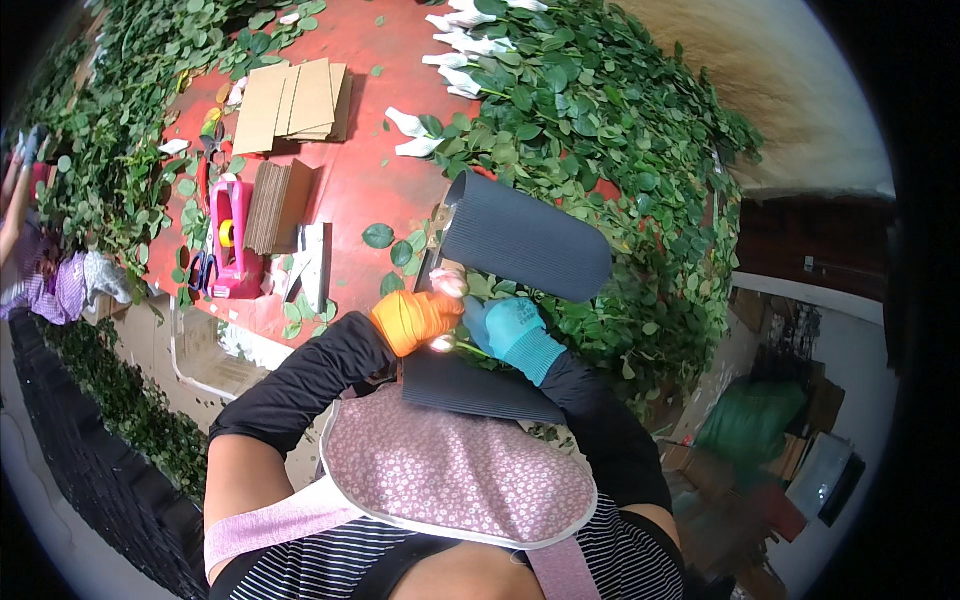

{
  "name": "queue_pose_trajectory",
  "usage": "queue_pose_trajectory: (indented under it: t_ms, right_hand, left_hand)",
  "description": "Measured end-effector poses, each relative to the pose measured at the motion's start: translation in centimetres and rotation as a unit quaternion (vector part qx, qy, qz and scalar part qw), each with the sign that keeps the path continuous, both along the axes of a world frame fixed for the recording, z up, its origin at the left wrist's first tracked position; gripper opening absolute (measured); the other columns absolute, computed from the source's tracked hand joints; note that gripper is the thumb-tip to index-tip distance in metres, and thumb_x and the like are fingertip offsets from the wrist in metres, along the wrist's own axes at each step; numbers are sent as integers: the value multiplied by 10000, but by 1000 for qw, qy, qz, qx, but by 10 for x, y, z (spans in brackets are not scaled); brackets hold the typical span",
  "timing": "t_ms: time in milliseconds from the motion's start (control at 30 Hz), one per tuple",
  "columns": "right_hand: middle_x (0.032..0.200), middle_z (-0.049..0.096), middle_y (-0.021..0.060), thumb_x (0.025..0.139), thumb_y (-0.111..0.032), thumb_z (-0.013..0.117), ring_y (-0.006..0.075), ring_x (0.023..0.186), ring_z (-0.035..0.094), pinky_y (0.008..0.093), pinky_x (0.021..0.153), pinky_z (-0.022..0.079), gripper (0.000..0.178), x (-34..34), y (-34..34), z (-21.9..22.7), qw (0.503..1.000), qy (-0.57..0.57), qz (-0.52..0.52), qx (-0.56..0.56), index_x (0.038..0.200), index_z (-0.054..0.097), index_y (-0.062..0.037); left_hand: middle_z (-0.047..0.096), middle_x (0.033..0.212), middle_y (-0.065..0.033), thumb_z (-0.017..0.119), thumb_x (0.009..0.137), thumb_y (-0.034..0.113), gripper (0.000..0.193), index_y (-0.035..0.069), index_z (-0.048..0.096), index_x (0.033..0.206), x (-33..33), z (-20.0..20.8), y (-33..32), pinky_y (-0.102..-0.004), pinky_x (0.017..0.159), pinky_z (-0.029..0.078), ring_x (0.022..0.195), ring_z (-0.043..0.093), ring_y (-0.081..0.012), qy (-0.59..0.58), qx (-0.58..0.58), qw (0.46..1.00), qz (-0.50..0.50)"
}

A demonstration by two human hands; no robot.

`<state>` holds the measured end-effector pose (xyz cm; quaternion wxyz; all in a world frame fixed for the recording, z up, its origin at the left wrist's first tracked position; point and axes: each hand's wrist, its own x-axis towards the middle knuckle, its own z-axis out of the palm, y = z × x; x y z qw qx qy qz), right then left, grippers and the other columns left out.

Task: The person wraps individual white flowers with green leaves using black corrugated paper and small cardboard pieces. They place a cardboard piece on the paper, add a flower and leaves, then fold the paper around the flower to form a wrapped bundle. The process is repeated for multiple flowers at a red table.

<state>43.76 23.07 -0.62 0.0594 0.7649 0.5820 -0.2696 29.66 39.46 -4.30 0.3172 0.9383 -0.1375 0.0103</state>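
Note:
My left hand (415,320), in an orange glove, has its fingers closed beside a pale pink rose (450,283); what lies inside the fingers is hidden. My right hand (515,332), in a teal glove, is bent in a pinch at the green stem of a second rosebud (441,344), just right of the left hand. Both roses lie between two dark ribbed flaps: the far flap (525,238) stands curved beyond my hands, and the near flap (480,388) lies against my apron. A piece of brown cardboard shows under the pink rose.
Leafy rose stems (610,170), several heads in white sleeves, heap up on the right of the red table (385,190). To the left are cardboard sheets (290,100), a cardboard stack (277,207), a pink tape dispenser (233,240), scissors (202,268) and a white stapler-like tool (312,268). Another person's arm (18,200) shows far left.

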Motion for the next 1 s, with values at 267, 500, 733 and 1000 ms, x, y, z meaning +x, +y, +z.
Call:
queue_pose_trajectory:
  t_ms: [267,500,733,1000]
  right_hand:
    - [670,642,123,886,-293,570,318,636,642,455,582,484,216,7,5,26,989,-45,-92,109,970,597,-95]
    - [666,618,122,850,-300,624,320,591,618,456,549,469,214,25,-18,33,986,72,-29,145,820,620,-88]
    - [847,674,142,887,-314,627,295,747,663,407,668,521,272,34,-28,-2,946,252,-155,135,1036,679,-92]
    - [1127,598,195,890,-160,480,291,852,665,432,726,534,492,4,3,-37,992,-92,-29,82,1360,447,-18]
  left_hand:
    - [621,1156,-50,545,880,180,349,159,592,1226,-3,-13,-4,-409,738,518,845,651,-297,30,-1,999,12]
    - [568,1311,-54,552,821,-4,492,126,575,1294,-2,9,4,-297,867,518,1053,638,-247,309,-278,905,93]
    - [574,1277,-116,531,960,58,279,-12,596,1223,1,0,-2,-277,1016,416,1202,534,-171,384,-559,716,169]
    - [578,1254,-90,582,946,96,354,-27,550,1276,-6,-16,-8,-280,1035,378,1189,500,-155,356,-615,684,164]
